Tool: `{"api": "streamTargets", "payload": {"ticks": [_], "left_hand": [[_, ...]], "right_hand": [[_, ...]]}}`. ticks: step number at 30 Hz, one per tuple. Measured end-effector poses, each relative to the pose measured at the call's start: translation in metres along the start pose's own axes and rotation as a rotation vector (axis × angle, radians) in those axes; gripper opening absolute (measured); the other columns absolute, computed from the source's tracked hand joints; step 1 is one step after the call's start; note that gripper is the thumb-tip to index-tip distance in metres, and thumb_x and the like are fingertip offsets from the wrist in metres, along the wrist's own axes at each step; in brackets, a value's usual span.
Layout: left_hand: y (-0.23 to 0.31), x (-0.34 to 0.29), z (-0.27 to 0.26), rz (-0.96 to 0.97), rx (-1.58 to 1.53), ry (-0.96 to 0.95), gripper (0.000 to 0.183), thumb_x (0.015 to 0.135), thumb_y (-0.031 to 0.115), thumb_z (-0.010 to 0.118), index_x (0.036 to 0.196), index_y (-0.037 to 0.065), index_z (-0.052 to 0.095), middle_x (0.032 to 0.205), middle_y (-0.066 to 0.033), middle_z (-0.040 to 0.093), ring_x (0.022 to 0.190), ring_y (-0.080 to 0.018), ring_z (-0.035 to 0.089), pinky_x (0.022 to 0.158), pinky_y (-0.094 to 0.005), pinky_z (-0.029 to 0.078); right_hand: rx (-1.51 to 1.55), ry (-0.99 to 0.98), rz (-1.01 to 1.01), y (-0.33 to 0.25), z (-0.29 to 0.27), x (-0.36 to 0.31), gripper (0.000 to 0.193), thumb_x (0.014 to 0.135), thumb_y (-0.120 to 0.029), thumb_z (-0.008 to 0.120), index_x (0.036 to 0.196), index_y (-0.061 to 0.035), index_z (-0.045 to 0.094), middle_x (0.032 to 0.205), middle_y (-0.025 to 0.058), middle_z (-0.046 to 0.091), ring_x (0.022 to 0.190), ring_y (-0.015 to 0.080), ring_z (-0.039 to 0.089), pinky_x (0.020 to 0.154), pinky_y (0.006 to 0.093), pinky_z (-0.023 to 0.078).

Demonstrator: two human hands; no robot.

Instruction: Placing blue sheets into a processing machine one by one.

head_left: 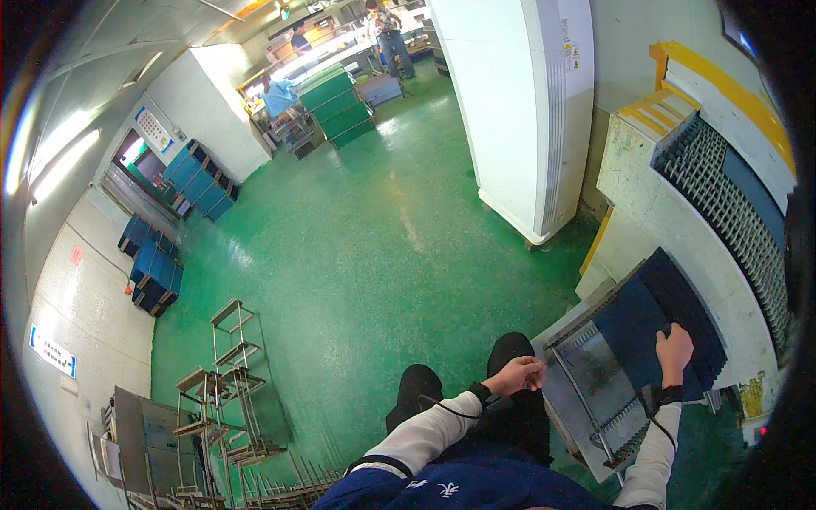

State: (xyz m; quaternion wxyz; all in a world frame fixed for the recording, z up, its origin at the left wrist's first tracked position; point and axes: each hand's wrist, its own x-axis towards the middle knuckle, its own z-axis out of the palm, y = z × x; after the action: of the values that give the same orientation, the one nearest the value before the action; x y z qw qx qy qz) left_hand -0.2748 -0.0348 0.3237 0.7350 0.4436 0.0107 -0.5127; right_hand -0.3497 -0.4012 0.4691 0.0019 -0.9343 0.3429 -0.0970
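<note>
A metal rack (586,361) with toothed rails stands in front of me at the right. Thin dark blue panels (633,319) are packed side by side in its far right part. My right hand (674,348) is closed at the upper edge of these panels, its fingertips partly hidden against them. My left hand (517,376) hovers by the rack's left end, above my knee. Its fingers are pinched together, and whatever they may hold is too small to make out. Both wrists wear dark bands with thin cords.
Right of the rack is a machine with a slatted conveyor (722,204). A tall white cabinet unit (518,119) stands ahead. Metal frames (225,382) stand at lower left. Stacked blue crates (200,178) and green crates (336,106) are farther off, near people at a lit bench.
</note>
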Motion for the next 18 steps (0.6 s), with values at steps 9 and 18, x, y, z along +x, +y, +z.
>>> {"api": "streamTargets", "payload": {"ticks": [9,18], "left_hand": [[0.0000,0.0007,-0.0009,-0.003,-0.006,0.011,0.019,0.096,0.021,0.055,0.102,0.004,0.055,0.085,-0.0076,0.061,0.070,-0.0179,0.064,0.061,-0.0294,0.053],[0.0007,0.0010,0.0012,-0.012,-0.004,0.022,0.018,0.096,0.020,0.055,0.101,0.003,0.055,0.085,-0.0078,0.061,0.069,-0.0181,0.064,0.060,-0.0293,0.053]], "right_hand": [[-0.005,-0.022,0.005,-0.0045,-0.0053,0.0000,0.041,0.076,-0.028,0.072,0.106,-0.0019,0.064,0.098,0.0193,0.067,0.092,0.0342,0.064,0.080,0.0427,0.051],[0.000,-0.013,0.020,-0.0010,-0.0015,0.0006,0.040,0.076,-0.028,0.071,0.107,-0.0026,0.064,0.099,0.0191,0.067,0.094,0.0344,0.064,0.082,0.0431,0.050]]}}
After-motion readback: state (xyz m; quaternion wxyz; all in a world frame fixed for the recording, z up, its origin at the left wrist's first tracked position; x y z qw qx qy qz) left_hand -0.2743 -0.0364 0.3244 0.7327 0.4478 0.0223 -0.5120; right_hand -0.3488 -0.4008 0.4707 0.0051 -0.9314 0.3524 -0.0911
